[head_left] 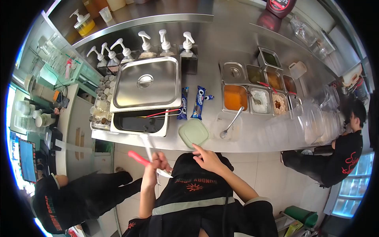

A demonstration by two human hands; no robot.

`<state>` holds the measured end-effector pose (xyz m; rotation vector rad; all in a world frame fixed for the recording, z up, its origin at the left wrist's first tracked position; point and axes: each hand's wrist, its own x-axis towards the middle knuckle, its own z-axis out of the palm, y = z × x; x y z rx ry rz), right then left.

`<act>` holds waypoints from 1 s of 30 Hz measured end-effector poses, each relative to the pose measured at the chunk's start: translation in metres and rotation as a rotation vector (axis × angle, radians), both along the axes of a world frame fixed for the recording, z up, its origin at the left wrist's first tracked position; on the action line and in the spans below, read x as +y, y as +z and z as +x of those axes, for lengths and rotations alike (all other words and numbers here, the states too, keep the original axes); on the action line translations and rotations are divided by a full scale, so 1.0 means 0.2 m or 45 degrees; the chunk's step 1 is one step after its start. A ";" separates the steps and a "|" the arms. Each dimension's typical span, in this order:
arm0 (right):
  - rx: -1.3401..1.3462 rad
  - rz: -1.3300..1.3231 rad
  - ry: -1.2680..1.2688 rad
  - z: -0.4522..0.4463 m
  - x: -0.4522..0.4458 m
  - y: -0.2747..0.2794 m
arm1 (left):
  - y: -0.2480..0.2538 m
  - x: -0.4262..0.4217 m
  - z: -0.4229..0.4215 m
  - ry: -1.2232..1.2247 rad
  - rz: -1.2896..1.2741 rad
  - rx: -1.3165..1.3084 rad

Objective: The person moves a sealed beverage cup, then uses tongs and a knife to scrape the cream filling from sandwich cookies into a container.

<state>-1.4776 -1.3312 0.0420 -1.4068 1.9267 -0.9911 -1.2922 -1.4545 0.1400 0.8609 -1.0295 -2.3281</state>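
My left hand (158, 164) is closed around a tool with a red handle (138, 158) and a pale blade-like end (164, 173), held in front of my apron. A blurred whitish strip (147, 144) rises from the same hand; its kind cannot be made out. My right hand (207, 158) has its fingers apart, with the fingertips at the near edge of a light green square lid or box (193, 133) on the counter. Beyond that lie two blue Oreo packets (199, 103). To the right, a spoon (233, 123) rests in a clear container (237, 132).
A steel lid (146, 83) partly covers a pan of dark liquid (138, 123) at the left. Pump bottles (147, 45) line the back. Several topping trays (235, 98) and stacked clear containers (296, 125) stand right. Two people (335, 158) are at either side.
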 end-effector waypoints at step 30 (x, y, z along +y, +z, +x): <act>-0.569 0.327 -0.268 -0.74 0.40 0.07 | -0.88 0.06 -0.73 -0.246 -0.672 -0.964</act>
